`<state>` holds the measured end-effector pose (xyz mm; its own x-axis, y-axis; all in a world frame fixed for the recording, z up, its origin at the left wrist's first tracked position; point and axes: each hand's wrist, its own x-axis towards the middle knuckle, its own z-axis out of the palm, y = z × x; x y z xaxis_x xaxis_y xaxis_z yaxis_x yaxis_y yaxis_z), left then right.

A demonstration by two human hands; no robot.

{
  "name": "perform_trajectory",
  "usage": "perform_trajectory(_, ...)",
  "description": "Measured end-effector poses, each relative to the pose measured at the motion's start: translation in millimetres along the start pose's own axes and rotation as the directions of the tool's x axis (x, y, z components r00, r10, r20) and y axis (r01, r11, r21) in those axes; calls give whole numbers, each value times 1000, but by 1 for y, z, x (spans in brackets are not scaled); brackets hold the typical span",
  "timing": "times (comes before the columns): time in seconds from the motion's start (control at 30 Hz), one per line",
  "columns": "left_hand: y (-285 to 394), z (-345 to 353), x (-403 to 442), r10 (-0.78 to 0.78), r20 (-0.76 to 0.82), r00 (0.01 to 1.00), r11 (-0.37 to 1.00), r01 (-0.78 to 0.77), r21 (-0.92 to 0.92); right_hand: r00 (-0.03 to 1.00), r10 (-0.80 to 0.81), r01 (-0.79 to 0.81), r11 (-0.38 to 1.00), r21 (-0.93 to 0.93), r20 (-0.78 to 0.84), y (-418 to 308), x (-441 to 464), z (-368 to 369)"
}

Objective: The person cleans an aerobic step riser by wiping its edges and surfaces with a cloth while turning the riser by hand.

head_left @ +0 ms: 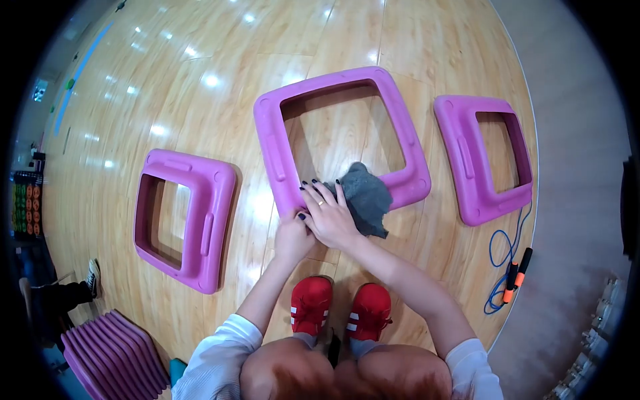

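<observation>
Right hand (328,215): palm down, fingers extended and slightly parted, a ring on one finger, resting on a grey cloth (368,199). Left hand (295,235): immediately beside it, touching, fingers curled; cannot tell what, if anything, they pinch. The cloth emerges from under the right hand and drapes rightward over the near side of a pink frame (269,150). That frame lies on the wooden floor (413,267), extending ahead of both hands. Red shoes (311,303) stand just behind the hands. A second pink frame (213,207) lies to the left hand's left; a third (460,160), well to the right hand's right. Beyond, right and rearward: a blue rope with orange-and-black handles (511,283). Well left and behind the left hand: stacked pink pieces (117,353) and another person's shoe (93,278).
</observation>
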<state>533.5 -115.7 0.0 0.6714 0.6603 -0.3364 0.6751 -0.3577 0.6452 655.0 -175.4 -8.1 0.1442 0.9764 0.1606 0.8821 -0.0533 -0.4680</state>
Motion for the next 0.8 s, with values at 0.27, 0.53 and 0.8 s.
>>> perform_trajectory(0.27, -5, -15, 21, 471, -240, 849, 879, -432, 199, 996, 88, -91, 990, -110, -32, 27, -7, -7)
perform_trajectory(0.53, -12, -3, 28, 433, -194, 880, 879, -364, 308, 924, 342, -374, 898, -230, -169, 102, -36, -51)
perform_trajectory(0.8, -10, -8, 36, 455, -218, 863, 880, -398, 259, 994, -81, 86, 994, 67, -77, 20, -10, -3)
